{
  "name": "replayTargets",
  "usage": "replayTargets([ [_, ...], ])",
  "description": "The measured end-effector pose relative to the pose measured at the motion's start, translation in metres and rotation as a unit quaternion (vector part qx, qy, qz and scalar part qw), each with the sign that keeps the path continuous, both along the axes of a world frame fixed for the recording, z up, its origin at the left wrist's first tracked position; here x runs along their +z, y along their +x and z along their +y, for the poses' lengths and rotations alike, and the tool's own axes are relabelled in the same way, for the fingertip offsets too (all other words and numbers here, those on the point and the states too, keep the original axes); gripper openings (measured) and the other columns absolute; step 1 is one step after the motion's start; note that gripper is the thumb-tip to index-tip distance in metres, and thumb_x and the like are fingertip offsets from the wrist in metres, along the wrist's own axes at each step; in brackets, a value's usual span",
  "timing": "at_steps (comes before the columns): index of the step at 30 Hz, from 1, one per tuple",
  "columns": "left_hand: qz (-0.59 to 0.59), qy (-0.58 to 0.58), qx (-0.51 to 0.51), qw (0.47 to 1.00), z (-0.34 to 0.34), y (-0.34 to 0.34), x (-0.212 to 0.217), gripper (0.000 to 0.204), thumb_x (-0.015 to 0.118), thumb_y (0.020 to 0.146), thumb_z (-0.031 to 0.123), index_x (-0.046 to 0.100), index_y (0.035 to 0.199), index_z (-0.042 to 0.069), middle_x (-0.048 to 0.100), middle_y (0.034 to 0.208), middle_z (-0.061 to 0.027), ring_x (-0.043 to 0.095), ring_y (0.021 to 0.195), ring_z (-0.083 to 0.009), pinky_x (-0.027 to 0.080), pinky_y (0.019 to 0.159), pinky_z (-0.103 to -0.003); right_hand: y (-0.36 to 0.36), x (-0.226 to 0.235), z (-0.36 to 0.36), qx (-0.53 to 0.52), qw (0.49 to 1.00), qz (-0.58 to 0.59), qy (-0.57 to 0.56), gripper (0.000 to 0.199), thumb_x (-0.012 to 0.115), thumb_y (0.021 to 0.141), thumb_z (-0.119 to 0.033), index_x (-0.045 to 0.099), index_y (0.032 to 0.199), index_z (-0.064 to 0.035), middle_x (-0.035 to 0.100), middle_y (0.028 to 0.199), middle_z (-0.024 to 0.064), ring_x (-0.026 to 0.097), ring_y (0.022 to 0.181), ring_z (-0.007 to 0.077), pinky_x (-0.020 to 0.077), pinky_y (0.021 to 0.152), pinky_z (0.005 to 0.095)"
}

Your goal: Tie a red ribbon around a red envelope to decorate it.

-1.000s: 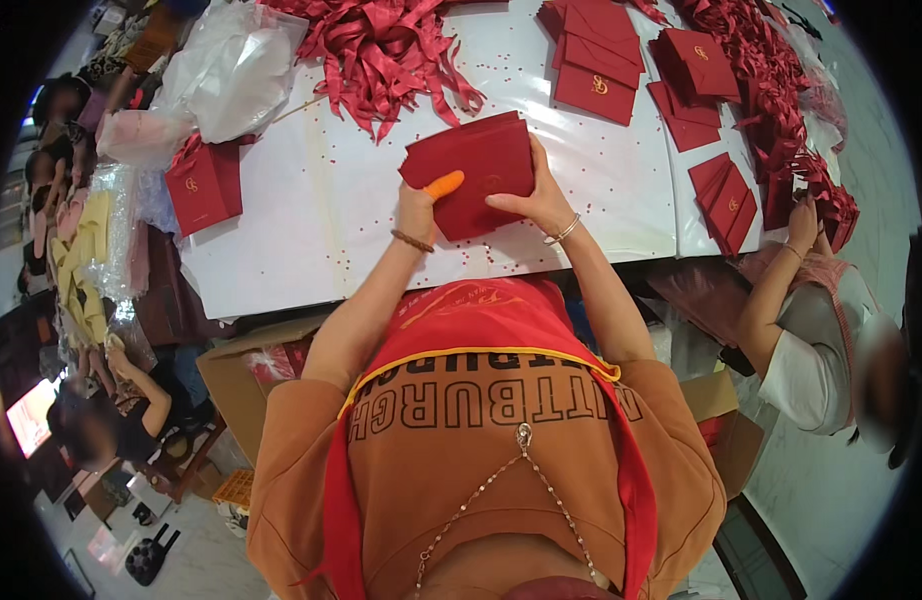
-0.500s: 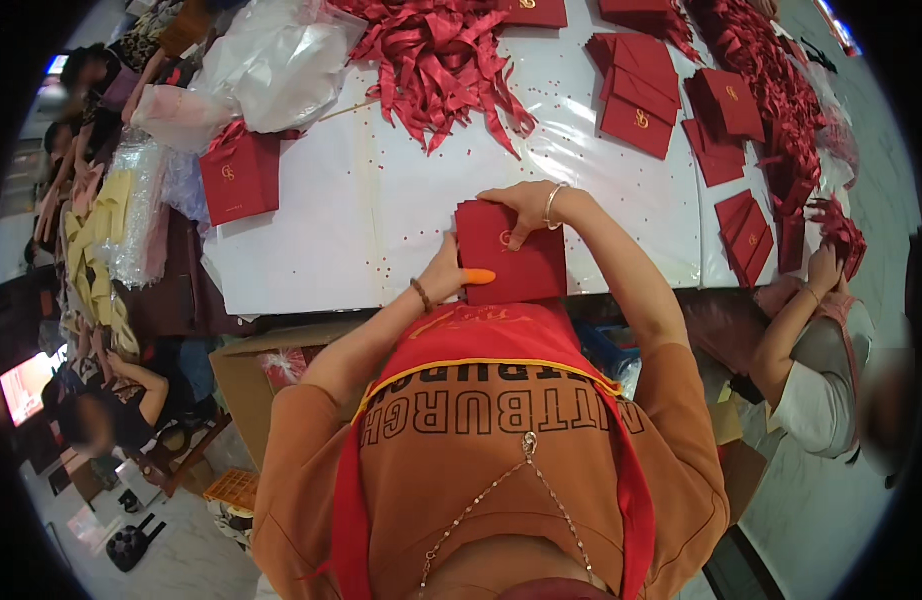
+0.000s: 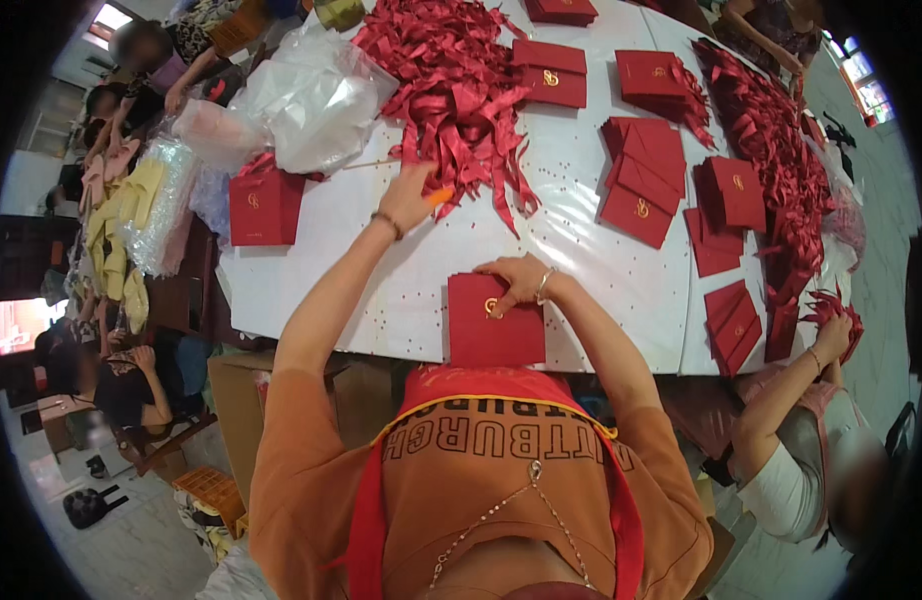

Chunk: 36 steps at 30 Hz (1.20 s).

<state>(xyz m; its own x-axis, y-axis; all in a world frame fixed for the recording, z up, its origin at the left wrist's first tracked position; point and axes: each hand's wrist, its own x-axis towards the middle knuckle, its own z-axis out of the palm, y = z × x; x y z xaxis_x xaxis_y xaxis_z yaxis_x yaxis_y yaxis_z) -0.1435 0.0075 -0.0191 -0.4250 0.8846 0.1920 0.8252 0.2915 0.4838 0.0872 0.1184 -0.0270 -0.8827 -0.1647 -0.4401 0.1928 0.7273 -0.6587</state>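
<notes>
My right hand point(image 3: 519, 281) grips a stack of flat red paper bags point(image 3: 493, 335) with gold lettering at the table's near edge. Its thumb lies on the front face, and its fingers go over the top edge. Farther off, my left hand point(image 3: 409, 204) reaches to the near edge of a heap of red ribbons point(image 3: 446, 90). An orange cover sits on the left thumb, which stands apart from the fingers. The left fingertips are among the ribbons and hard to make out; nothing shows held in that hand.
Stacks of red bags point(image 3: 641, 185) lie on the white table point(image 3: 381, 290) to the right, beside a long ribbon pile point(image 3: 771, 150). On the left are a standing red bag point(image 3: 263, 210) and clear plastic bags point(image 3: 316, 100). A co-worker's hand point(image 3: 833, 338) holds ribbons at right.
My left hand has let go of the red bags and moved away to the ribbon heap. The right hand still holds the stack. The whole view has shifted, showing more of the table's far side.
</notes>
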Motion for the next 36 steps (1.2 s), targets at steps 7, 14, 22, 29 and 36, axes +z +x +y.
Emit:
replayTargets([
  [7, -0.023, -0.187, 0.189, 0.964, 0.157, -0.068, 0.029, 0.099, 0.062, 0.056, 0.068, 0.027, 0.132, 0.014, 0.03, 0.132, -0.0184, 0.032, 0.118, -0.0415, 0.03, 0.095, -0.051, 0.005, -0.006, 0.004, -0.039, 0.999, 0.018, -0.019, 0.085, 0.072, 0.049, -0.05, 0.044, 0.122, -0.0204, 0.056, 0.106, 0.0088, 0.053, 0.101, 0.0251, 0.0374, 0.083, 0.0413],
  [14, -0.04, -0.386, 0.183, 0.903, 0.219, -0.064, 0.011, 0.087, 0.067, 0.062, 0.045, 0.022, 0.135, 0.031, 0.021, 0.139, -0.0161, 0.033, 0.12, -0.042, 0.035, 0.094, -0.048, 0.01, -0.005, 0.006, -0.043, 0.999, 0.025, 0.001, 0.081, 0.07, 0.053, -0.053, 0.043, 0.123, -0.022, 0.058, 0.101, 0.0078, 0.055, 0.092, 0.0241, 0.0373, 0.077, 0.0377],
  [22, -0.265, 0.051, 0.054, 0.961, 0.181, -0.184, -0.049, 0.045, 0.064, 0.061, 0.02, 0.058, 0.103, 0.006, 0.062, 0.088, -0.015, 0.06, 0.08, -0.0253, 0.047, 0.071, -0.032, -0.003, 0.007, 0.001, -0.008, 0.999, 0.017, -0.028, 0.077, 0.068, 0.058, -0.048, 0.041, 0.124, -0.0214, 0.057, 0.101, 0.0068, 0.053, 0.096, 0.0225, 0.0331, 0.081, 0.0365],
  [29, -0.111, 0.007, -0.052, 0.992, 0.115, -0.045, 0.032, 0.035, 0.065, 0.066, 0.014, 0.057, 0.1, 0.01, 0.058, 0.089, -0.0079, 0.055, 0.078, -0.019, 0.044, 0.069, -0.031, 0.003, 0.0, 0.003, -0.02, 1.0, 0.016, -0.012, 0.079, 0.068, 0.057, -0.051, 0.041, 0.124, -0.0206, 0.057, 0.102, 0.0078, 0.054, 0.095, 0.0251, 0.035, 0.082, 0.0381],
  [36, -0.032, 0.047, -0.031, 0.998, 0.039, 0.026, 0.034, 0.067, 0.072, 0.061, 0.043, 0.049, 0.12, 0.021, 0.038, 0.128, -0.0157, 0.037, 0.117, -0.0319, 0.03, 0.095, -0.045, 0.01, -0.003, 0.003, -0.039, 0.999, 0.034, -0.013, 0.082, 0.071, 0.055, -0.052, 0.042, 0.125, -0.02, 0.057, 0.103, 0.0067, 0.054, 0.096, 0.024, 0.0345, 0.082, 0.0401],
])
